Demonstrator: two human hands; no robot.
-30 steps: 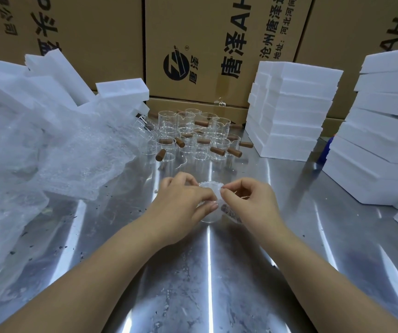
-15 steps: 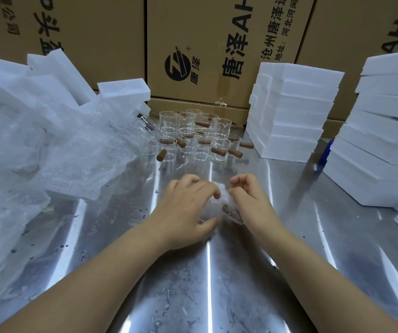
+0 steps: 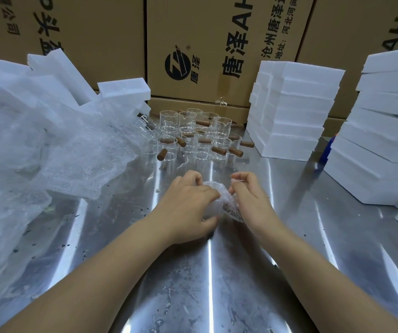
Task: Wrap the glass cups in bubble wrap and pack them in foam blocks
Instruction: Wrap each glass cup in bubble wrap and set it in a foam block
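Observation:
A glass cup wrapped in bubble wrap (image 3: 225, 204) lies on the steel table (image 3: 207, 272) between my two hands. My left hand (image 3: 188, 207) grips its left side, fingers curled over the top and thumb underneath. My right hand (image 3: 250, 200) pinches the wrap on the right side. The cup's brown handle shows faintly through the wrap. Behind them stand several bare glass cups with brown wooden handles (image 3: 193, 138). White foam blocks are stacked at the back right (image 3: 291, 111) and far right (image 3: 382, 145).
A big heap of bubble wrap (image 3: 37, 159) covers the table's left side, with loose foam blocks (image 3: 123, 90) on and behind it. Cardboard boxes (image 3: 205, 44) form a wall at the back. A blue object (image 3: 326, 150) sits between the foam stacks.
Both hands have turned the wrapped cup from upright onto its side and folded the wrap tighter around it. The hands stay at the same spot on the table.

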